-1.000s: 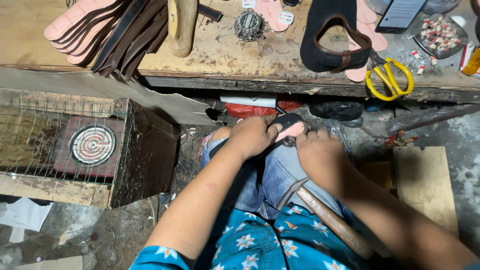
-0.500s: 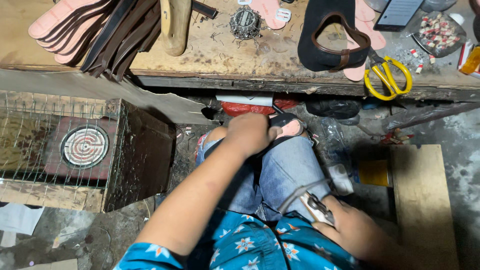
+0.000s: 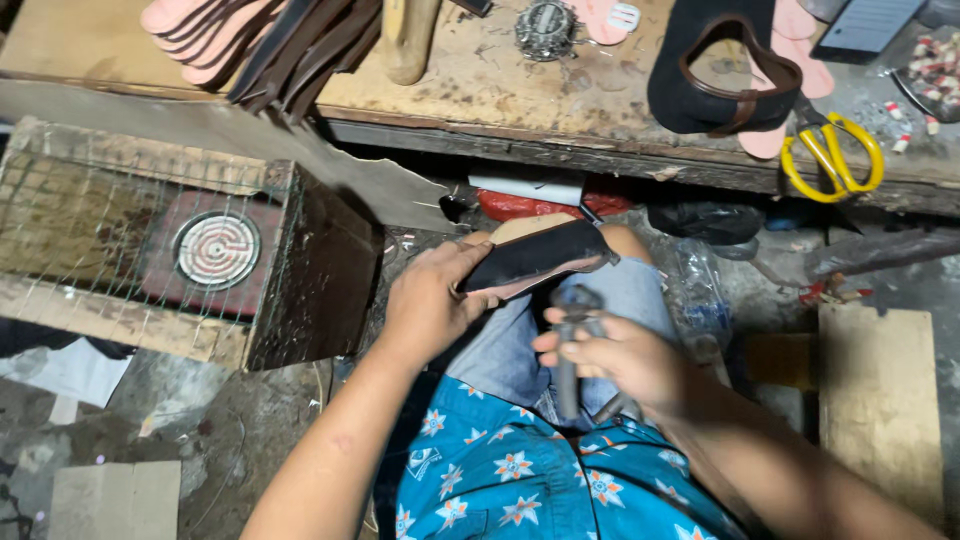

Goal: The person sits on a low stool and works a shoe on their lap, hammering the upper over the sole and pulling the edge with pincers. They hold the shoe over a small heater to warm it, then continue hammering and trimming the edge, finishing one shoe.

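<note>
Over the lap, the left hand (image 3: 432, 300) grips a dark leather shoe upper with a pale sole (image 3: 535, 258). The right hand (image 3: 610, 358) is closed around grey metal pincers (image 3: 572, 345), hiding their handles; the shoe's near end disappears behind the left fingers.

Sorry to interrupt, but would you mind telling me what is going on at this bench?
A seated person is working on a shoe over their lap. The left hand grips the dark shoe upper on its last, sole side turned up. The right hand holds metal pincers just below it, jaws pointing at the shoe's edge. On the wooden workbench above lie yellow scissors and stacked insoles.
</note>
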